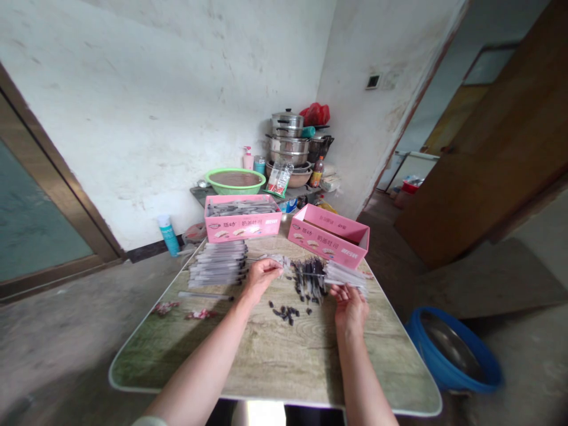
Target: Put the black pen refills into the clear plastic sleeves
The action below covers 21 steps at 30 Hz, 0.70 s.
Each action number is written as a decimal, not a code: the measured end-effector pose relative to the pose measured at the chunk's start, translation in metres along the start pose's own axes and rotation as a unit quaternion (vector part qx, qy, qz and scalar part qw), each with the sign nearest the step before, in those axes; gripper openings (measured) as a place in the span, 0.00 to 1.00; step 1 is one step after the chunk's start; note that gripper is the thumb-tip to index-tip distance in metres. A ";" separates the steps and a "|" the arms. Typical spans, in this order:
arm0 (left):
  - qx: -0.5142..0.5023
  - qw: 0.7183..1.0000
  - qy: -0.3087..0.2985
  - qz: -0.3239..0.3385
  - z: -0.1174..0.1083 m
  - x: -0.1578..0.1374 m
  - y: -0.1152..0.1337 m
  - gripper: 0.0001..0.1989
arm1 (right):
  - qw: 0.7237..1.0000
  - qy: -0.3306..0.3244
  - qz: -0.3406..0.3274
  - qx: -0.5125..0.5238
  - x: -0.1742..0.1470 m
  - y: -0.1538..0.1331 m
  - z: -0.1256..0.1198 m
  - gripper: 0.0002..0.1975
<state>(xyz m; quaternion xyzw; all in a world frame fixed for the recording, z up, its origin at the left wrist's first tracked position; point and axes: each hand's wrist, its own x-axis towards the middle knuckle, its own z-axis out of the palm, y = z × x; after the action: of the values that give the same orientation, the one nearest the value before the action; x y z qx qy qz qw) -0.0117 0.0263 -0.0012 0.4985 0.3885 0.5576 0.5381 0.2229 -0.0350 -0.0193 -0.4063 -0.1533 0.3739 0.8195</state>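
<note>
My left hand is closed in a pinch over a small heap of clear, whitish pieces mid-table. Whatever is between its fingertips is too small to make out. My right hand curls its fingers against the near end of a stack of pale pen barrels; what they grip is hidden. Between the hands lies a pile of dark-tipped pen parts. Small black plugs are scattered in front of it. To the left, rows of translucent pens with black ends lie stacked, with one single pen apart.
At the table's back stand a pink box filled with pens and a second pink box, tilted in view. Behind are a green basin and stacked steamer pots. A blue tub sits on the floor at right.
</note>
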 end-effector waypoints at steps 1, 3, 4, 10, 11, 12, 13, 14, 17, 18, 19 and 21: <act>-0.001 1.000 -0.002 0.000 0.000 0.000 0.000 0.09 | 1.000 0.005 -0.001 0.001 0.001 0.000 -0.001 0.13; 0.000 1.000 -0.008 -0.002 0.000 0.000 -0.002 0.09 | 1.000 0.013 -0.002 0.005 0.003 0.001 -0.003 0.14; 0.001 1.000 -0.012 -0.003 0.000 0.000 -0.002 0.09 | 1.000 0.014 -0.003 0.005 0.004 0.002 -0.003 0.14; 0.012 1.000 -0.027 -0.002 0.002 0.000 -0.004 0.09 | 1.000 -0.010 0.000 0.005 0.000 0.002 0.000 0.14; 0.013 0.999 -0.029 -0.003 0.002 -0.001 -0.004 0.09 | 1.000 -0.015 0.003 0.006 -0.001 0.002 0.001 0.14; 0.012 0.999 -0.032 -0.006 0.003 -0.001 -0.004 0.09 | 1.000 -0.019 0.007 0.007 -0.001 0.001 0.002 0.14; 0.011 0.999 -0.036 -0.009 0.003 -0.001 -0.003 0.10 | 1.000 -0.023 0.011 0.008 -0.002 0.001 0.002 0.14; 0.009 0.999 -0.041 -0.012 0.002 -0.001 -0.003 0.10 | 0.999 -0.026 0.015 0.009 -0.002 0.001 0.002 0.14; -0.007 0.998 -0.061 -0.019 0.000 -0.002 -0.001 0.11 | 0.999 -0.035 0.030 0.011 0.000 0.002 0.001 0.13; -0.014 0.998 -0.065 -0.021 -0.001 -0.002 -0.001 0.11 | 0.999 -0.036 0.035 0.012 0.001 0.002 0.000 0.12; -0.021 0.997 -0.068 -0.025 -0.001 -0.002 0.000 0.11 | 0.998 -0.037 0.039 0.013 0.002 0.003 0.000 0.12; -0.031 0.997 -0.065 -0.033 -0.003 -0.002 0.000 0.12 | 0.998 -0.040 0.046 0.014 0.003 0.004 -0.001 0.12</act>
<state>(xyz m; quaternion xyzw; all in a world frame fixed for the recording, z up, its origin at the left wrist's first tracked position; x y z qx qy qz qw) -0.0146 0.0247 -0.0016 0.5039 0.3515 0.5174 0.5957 0.2233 -0.0320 -0.0236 -0.3861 -0.1622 0.4292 0.8002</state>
